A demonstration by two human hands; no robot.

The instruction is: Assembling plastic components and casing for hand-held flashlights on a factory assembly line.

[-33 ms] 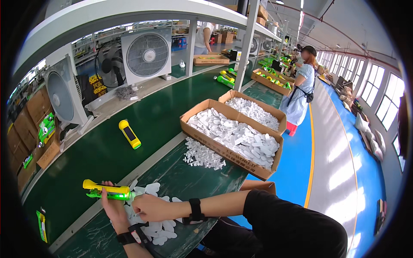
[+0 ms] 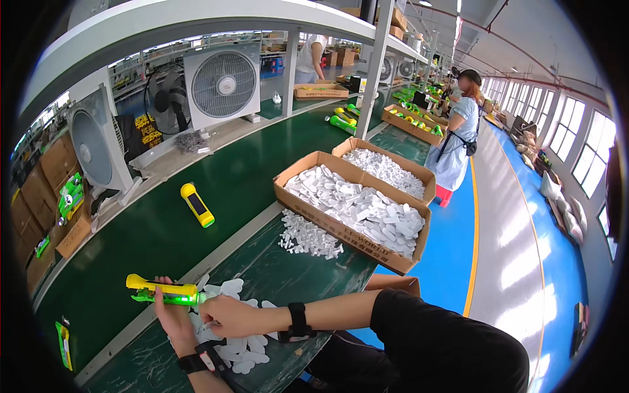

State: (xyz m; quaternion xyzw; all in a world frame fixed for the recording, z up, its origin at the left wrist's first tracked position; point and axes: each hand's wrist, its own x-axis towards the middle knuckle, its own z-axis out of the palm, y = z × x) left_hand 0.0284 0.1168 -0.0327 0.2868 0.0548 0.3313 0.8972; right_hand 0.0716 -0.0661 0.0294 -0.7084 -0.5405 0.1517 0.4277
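Note:
My left hand (image 2: 173, 319) grips a long yellow-and-green flashlight-like device (image 2: 171, 290) from below, with a thumb or finger on its near side. Green light glows at the device's right end. Close to that end, my right hand (image 2: 234, 317) is closed with its fingers curled; what they may hold is hidden. Flat white oblong pieces (image 2: 245, 359) lie loose on the dark green worktop (image 2: 288, 278) under and around both hands. A similar yellow device with a dark panel (image 2: 197, 205) lies on the green conveyor belt (image 2: 144, 226) beyond.
Ahead right, one cardboard box (image 2: 341, 229) holds white oblong pieces, and another (image 2: 429, 190) smaller white pieces. A pile of small white parts (image 2: 308, 236) lies beside them. Box fans (image 2: 226, 84) stand across the belt. A co-worker (image 2: 458, 124) is at the far right.

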